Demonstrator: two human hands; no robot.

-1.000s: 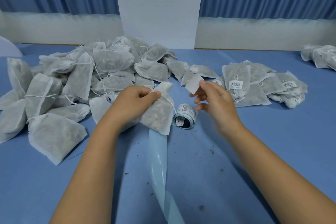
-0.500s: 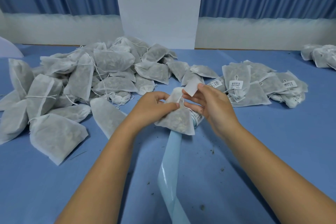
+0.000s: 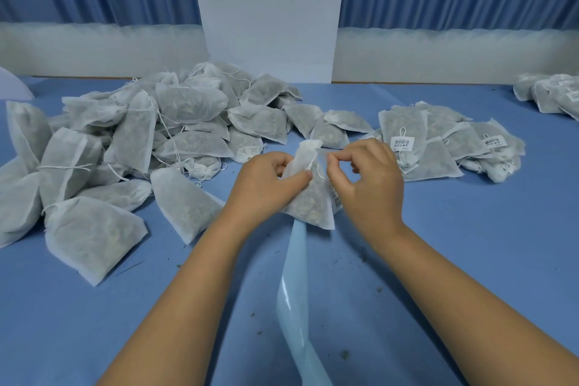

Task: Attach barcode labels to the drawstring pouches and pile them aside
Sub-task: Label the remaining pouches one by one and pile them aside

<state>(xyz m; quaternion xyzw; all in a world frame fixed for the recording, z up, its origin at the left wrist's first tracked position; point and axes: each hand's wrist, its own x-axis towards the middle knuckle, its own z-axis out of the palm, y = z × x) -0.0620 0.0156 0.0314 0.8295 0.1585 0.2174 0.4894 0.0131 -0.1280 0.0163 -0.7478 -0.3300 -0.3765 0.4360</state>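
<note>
My left hand (image 3: 266, 180) grips a white drawstring pouch (image 3: 310, 204) at mid-table, thumb pressed on its upper face. My right hand (image 3: 366, 175) pinches a white barcode label (image 3: 322, 155) against the pouch's neck, next to the string. A large heap of unlabelled pouches (image 3: 141, 141) lies to the left. A smaller pile of labelled pouches (image 3: 438, 141) lies to the right, barcodes visible. The label roll is mostly hidden behind the held pouch and my right hand.
A glossy strip of pale blue label backing (image 3: 294, 298) trails from under the pouch toward me. More pouches (image 3: 551, 94) sit at the far right edge. The blue table (image 3: 470, 244) carries small crumbs. A white pillar and blue curtains stand behind.
My left hand carried the pouch from left of the label roll to in front of it. My right hand brought the label down onto the pouch's neck.
</note>
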